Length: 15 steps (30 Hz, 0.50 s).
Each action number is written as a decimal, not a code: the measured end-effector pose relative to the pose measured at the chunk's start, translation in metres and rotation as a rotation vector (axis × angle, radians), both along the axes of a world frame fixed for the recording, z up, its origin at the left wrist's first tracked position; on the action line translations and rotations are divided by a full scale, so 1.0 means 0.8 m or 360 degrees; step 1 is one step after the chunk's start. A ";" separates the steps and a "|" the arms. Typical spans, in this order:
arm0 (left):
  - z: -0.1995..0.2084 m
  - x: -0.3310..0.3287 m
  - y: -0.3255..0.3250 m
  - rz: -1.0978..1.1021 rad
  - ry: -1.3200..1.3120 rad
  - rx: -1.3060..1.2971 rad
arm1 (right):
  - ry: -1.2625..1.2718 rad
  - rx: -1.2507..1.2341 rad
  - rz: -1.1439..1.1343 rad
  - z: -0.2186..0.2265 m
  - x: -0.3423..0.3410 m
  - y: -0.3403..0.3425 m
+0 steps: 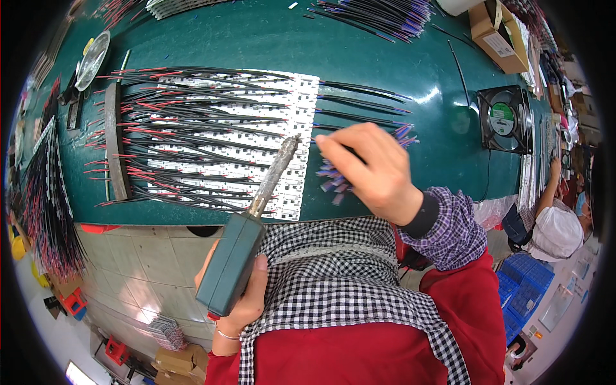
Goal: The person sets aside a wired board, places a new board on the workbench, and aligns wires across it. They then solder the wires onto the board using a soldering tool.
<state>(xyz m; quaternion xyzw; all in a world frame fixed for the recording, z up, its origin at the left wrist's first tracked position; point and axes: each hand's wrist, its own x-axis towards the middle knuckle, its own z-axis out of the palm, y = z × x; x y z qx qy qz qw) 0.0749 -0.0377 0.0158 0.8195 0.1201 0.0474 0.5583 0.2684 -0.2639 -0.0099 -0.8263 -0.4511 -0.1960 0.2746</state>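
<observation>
Tabletop [385,64] in deep green spreads widest, and on it lies a white panel of small circuit boards [301,96]. Black wires with red ends [144,106] run across the panel toward the left. Next in size comes a soldering iron [234,263] with a green, boxy handle, its shaft slanting up over the panel's right part. Well apart from each other, the right hand [375,170] is closed on a bunch of blue-ended wires, pinching beside the panel's right edge, while the left hand [247,301] wraps the handle. A square fan [505,120] stands farther right; a slimmer dark bar [114,128] crosses the red-ended wires. Smallest is the iron's tip [296,139] (whether it touches the panel, I cannot tell).
</observation>
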 end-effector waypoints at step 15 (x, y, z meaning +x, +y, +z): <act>-0.014 0.028 -0.012 0.0063 -0.0091 0.0238 | -0.0035 -0.0284 -0.0151 -0.008 -0.012 0.010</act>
